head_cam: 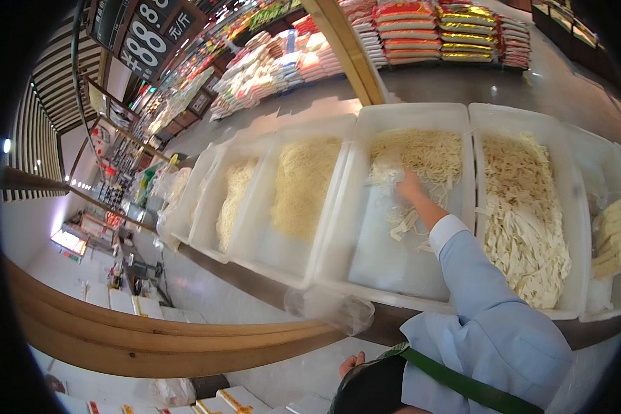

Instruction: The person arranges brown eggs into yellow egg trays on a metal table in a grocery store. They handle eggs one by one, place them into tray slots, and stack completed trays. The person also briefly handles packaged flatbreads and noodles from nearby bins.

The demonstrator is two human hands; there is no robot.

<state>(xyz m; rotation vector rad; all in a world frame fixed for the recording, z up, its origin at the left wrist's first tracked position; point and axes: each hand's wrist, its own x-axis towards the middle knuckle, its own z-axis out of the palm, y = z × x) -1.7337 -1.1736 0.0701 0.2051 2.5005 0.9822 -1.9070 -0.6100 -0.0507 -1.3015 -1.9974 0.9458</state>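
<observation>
My right hand (pixel 408 185) reaches into a white plastic bin, over pale flat noodles (pixel 434 147) heaped at its far end. A blurred, whitish translucent thing (pixel 385 168), which looks like thin plastic film, lies against its fingers and hides their tips; its hold is unclear. Loose noodle strands (pixel 404 220) lie on the bin's floor near my forearm. My left hand (pixel 352 364) is low by my body, partly hidden by the dark clothing, with fingers curled and nothing visible in them. A clear plastic bag (pixel 336 309) hangs at the bins' near edge.
Bins of fine noodles (pixel 308 181) and paler noodles (pixel 236 196) stand to the left, wide noodles (pixel 528 248) to the right. A curved wooden rail (pixel 176 346) crosses the lower left. A wooden post (pixel 349 52) rises beyond the bins, before stacked sacks (pixel 406 33).
</observation>
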